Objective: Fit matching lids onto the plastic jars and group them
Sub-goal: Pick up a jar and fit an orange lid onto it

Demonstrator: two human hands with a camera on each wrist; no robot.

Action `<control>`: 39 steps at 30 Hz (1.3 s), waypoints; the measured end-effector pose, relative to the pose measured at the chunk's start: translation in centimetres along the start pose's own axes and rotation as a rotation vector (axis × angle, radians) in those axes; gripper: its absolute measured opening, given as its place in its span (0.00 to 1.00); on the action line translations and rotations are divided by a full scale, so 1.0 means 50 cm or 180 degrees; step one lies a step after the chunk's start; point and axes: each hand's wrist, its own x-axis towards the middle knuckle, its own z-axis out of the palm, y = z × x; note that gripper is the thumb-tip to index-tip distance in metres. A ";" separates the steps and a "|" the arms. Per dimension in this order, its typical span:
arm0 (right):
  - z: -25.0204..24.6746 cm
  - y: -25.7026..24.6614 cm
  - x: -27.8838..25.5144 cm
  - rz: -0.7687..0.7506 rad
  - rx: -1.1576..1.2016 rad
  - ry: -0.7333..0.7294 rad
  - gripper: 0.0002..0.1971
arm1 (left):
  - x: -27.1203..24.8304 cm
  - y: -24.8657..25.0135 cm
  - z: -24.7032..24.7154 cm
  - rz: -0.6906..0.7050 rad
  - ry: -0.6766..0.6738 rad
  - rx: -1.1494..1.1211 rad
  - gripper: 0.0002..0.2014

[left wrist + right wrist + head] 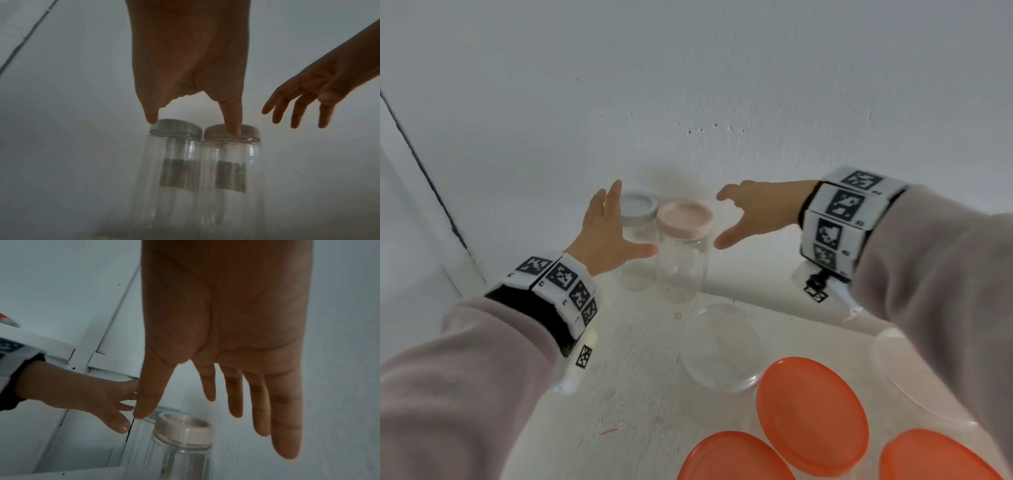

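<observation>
**Two jars closed and paired, wide containers still open**

Two tall clear jars are seen upright at the far side of the table [640,377], touching each other, close to the white wall [722,85]. The grey-lidded jar [638,219] stands on the left and the pink-lidded jar [683,246] on the right, slightly nearer. Both lids appear to be seated on their necks, so this pair is judged as capped and grouped.

The left hand [607,233] is held just left of the pair with the fingers straight and spread; nothing is gripped. Whether its thumb touches the pink-lidded jar cannot be told from the head view. The right hand [756,212] is held to the right of the pair, apart from it, with the fingers wide and relaxed, and nothing is carried in it.

Nearer to the person, an open clear container [722,346] is seen in the middle of the table, and a second clear container [914,373] at the right, partly hidden by the sleeve. Three orange lids [811,414] lie at the near edge, none of them fitted.

So the first part of the task seems finished. What is left, by this judgement, is to put the orange lids on the wide containers and to gather those together. How many containers remain cannot be counted fully, because the near part is cut off.
</observation>
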 end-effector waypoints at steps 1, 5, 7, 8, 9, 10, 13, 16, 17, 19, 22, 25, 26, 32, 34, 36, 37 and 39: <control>-0.004 0.017 -0.022 0.0006 -0.0005 -0.0055 0.45 | -0.014 0.008 -0.002 0.0152 -0.0027 0.0047 0.58; 0.001 0.091 -0.129 0.0121 0.0112 -0.0302 0.42 | -0.085 0.055 0.003 0.0822 -0.0388 0.0182 0.47; 0.018 0.127 -0.185 0.0180 0.0098 -0.0477 0.41 | -0.121 0.082 0.009 0.1083 -0.0746 0.0213 0.42; 0.029 0.143 -0.211 0.0222 0.0063 -0.0583 0.41 | -0.136 0.096 0.012 0.1172 -0.0963 0.0254 0.41; 0.041 0.158 -0.236 0.0287 0.0014 -0.0702 0.41 | -0.150 0.110 0.015 0.1233 -0.1188 0.0329 0.41; 0.053 0.171 -0.257 0.0378 -0.0049 -0.0834 0.42 | -0.161 0.122 0.019 0.1250 -0.1423 0.0426 0.42; 0.087 0.199 -0.302 0.0723 -0.0332 -0.1200 0.48 | -0.182 0.152 0.029 0.0982 -0.2164 0.0683 0.52; 0.110 0.210 -0.322 0.0931 -0.0481 -0.1386 0.53 | -0.196 0.169 0.035 0.0754 -0.2525 0.0912 0.58; 0.116 0.210 -0.324 0.0965 -0.0510 -0.1429 0.54 | -0.201 0.173 0.038 0.0706 -0.2554 0.0984 0.59; 0.127 0.208 -0.327 0.1002 -0.0583 -0.1502 0.55 | -0.209 0.178 0.044 0.0653 -0.2526 0.1086 0.58; 0.143 0.205 -0.324 0.1013 -0.0676 -0.1498 0.57 | -0.211 0.184 0.049 0.0636 -0.2397 0.1117 0.56; 0.153 0.207 -0.316 0.1023 -0.0731 -0.1470 0.57 | -0.200 0.190 0.053 0.0602 -0.2302 0.1110 0.55; 0.153 0.207 -0.311 0.1023 -0.0720 -0.1450 0.56 | -0.195 0.191 0.055 0.0593 -0.2255 0.1104 0.55; 0.138 0.209 -0.244 0.1053 -0.0319 -0.0999 0.55 | -0.139 0.211 0.086 0.0522 -0.1733 0.0914 0.54; 0.136 0.205 -0.214 0.1052 -0.0182 -0.0784 0.55 | -0.117 0.224 0.102 0.0500 -0.1578 0.0830 0.52; 0.137 0.200 -0.182 0.1058 -0.0033 -0.0577 0.54 | -0.099 0.237 0.121 0.0472 -0.1456 0.0832 0.52; 0.138 0.197 -0.167 0.1068 0.0040 -0.0477 0.53 | -0.090 0.243 0.131 0.0458 -0.1401 0.0846 0.52; 0.143 0.191 -0.140 0.1096 0.0169 -0.0307 0.52 | -0.076 0.251 0.150 0.0423 -0.1314 0.0870 0.50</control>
